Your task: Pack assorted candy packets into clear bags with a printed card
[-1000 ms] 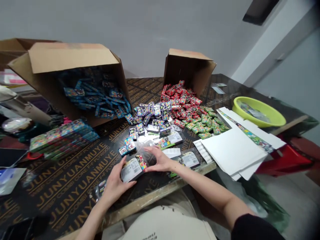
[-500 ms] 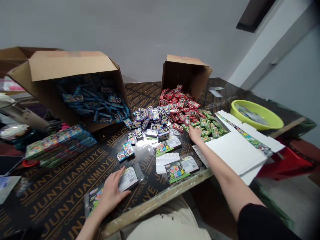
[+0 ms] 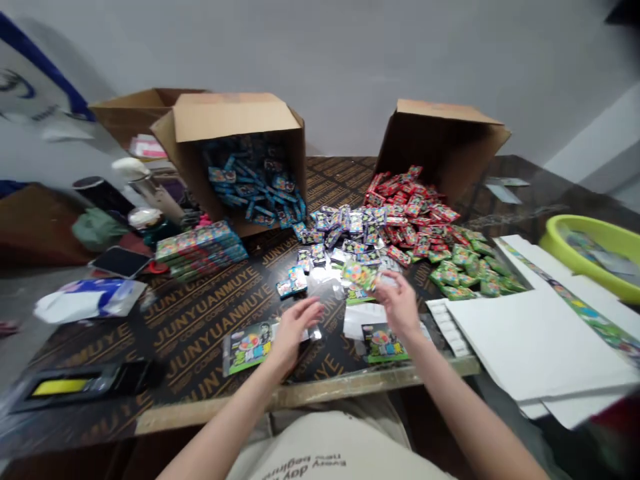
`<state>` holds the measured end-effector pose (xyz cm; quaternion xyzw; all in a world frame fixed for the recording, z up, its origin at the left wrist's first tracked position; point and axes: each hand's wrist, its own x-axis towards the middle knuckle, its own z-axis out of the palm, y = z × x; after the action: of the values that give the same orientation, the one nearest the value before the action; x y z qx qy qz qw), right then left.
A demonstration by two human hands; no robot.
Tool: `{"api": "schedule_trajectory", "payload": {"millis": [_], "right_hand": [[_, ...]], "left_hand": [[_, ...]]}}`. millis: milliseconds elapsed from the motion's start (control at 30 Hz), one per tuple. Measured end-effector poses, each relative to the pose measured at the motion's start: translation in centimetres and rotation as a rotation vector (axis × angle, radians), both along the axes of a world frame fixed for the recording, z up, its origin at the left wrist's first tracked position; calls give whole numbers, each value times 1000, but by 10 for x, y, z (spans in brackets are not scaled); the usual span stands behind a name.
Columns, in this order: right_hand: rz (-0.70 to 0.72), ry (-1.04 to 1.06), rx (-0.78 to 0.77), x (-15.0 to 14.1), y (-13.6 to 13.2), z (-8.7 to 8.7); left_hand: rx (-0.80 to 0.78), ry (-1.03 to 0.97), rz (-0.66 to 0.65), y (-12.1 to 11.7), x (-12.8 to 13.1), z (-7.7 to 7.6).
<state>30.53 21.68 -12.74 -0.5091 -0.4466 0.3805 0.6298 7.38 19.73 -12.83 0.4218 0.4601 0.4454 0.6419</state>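
Observation:
My right hand (image 3: 397,303) holds a small green packet (image 3: 358,273) between thumb and fingers, raised over the middle of the table. My left hand (image 3: 296,328) is open, fingers stretched out, above the right end of a clear plastic bag with a printed black and green card (image 3: 250,345). A second printed card (image 3: 383,341) lies below my right hand. Between and beyond the hands are a pair of blue packets (image 3: 292,283), a heap of purple packets (image 3: 345,223), red packets (image 3: 413,210) and green packets (image 3: 467,267).
Behind stand an open carton (image 3: 233,120) with blue packets and another carton (image 3: 450,115) with red ones. Stacked packed bundles (image 3: 200,250) and a phone (image 3: 120,261) lie left. White card sheets (image 3: 540,327) and a yellow-green basin (image 3: 553,243) are right.
My right hand has come back from the red and green heaps toward the middle with a green packet. My left hand has lifted off the bag's card. The view has swung left.

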Motion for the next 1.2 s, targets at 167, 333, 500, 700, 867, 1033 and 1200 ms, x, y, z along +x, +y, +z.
{"api": "schedule_trajectory", "payload": {"millis": [167, 333, 500, 700, 867, 1033, 1200], "right_hand": [[238, -145, -37, -80, -43, -23], [522, -681, 221, -68, -37, -11], [651, -731, 258, -77, -33, -11], [594, -381, 132, -84, -25, -31], [292, -391, 150, -76, -19, -32], [350, -847, 325, -90, -31, -28], [183, -984, 343, -100, -35, -35]], "left_hand": [[-76, -183, 125, 6, 7, -7], [-114, -85, 53, 1, -23, -19], [-89, -72, 27, -6, -24, -26], [-123, -112, 24, -6, -35, -22], [-345, -278, 19, -11, -39, -25], [-437, -424, 185, -18, -15, -36], [-402, -418, 164, -26, -7, -35]]}}
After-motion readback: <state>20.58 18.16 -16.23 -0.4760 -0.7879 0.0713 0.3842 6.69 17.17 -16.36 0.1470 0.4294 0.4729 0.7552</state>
